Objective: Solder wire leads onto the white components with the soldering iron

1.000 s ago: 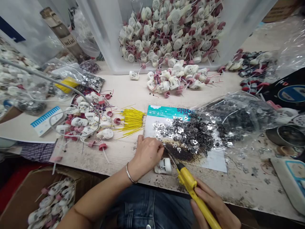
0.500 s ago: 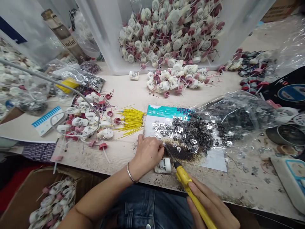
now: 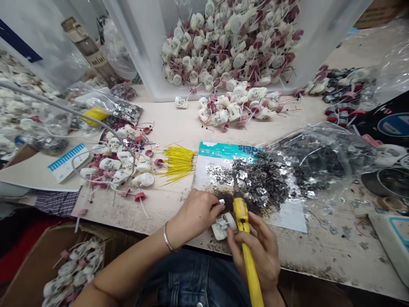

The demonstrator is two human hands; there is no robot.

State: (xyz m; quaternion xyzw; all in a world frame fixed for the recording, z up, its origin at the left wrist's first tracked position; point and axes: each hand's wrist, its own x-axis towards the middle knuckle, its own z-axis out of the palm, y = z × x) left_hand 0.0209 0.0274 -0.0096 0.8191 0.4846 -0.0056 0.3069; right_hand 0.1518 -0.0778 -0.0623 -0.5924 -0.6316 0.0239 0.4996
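My right hand (image 3: 255,251) is shut around a yellow-handled soldering iron (image 3: 244,238), whose thin tip points up into the dark, scorched patch. My left hand (image 3: 198,213) pinches a small silver metal tab (image 3: 221,201) between its fingertips. Just below those fingers lies a white plastic lamp holder (image 3: 223,226), touching or nearly touching the iron's shaft. Both hands partly cover it. A heap of silver metal tabs (image 3: 258,183) lies on a white card sheet (image 3: 289,217), beside a clear plastic bag (image 3: 319,162) full of more tabs.
A clear plastic bin (image 3: 147,55) of white holders with red caps stands at the far side of the workbench (image 3: 179,123). Loose holders and a bundle of yellow wires (image 3: 179,164) lie to the left. A cardboard box (image 3: 47,264) of holders sits low at left.
My right hand has moved up and left, bringing the iron upright over the white holder. My left hand has shifted down and right, closer to the holder.
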